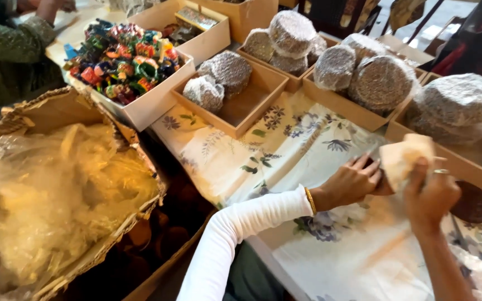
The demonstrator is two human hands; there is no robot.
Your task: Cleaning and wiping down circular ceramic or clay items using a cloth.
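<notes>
I have a pale paper-wrapped piece (pixel 405 159) between my two hands, over the floral cloth (pixel 263 153), at about three o'clock in my view; my right hand (pixel 430 195) is closed round its lower end, ring finger showing, and my left hand (pixel 352 181) has fingers curled against its near side, touching something dark underneath that I cannot make out; I judge I am in the middle of wrapping or unwrapping it, and the next move calls for a steady pinch with one hand while the other works the paper, without tearing it; counted: one flat dark disc (pixel 473 203) just beside my right hand at four o'clock; two netted bundles in the shallow wooden tray (pixel 252 108) at twelve o'clock; three or four in the tray behind it; two or more in the next one at one o'clock; one box of coloured bangles (pixel 124 56) at ten o'clock; one torn carton with clear plastic (pixel 51 195) at nine o'clock; another person's sleeve (pixel 6 44) at eleven o'clock
</notes>
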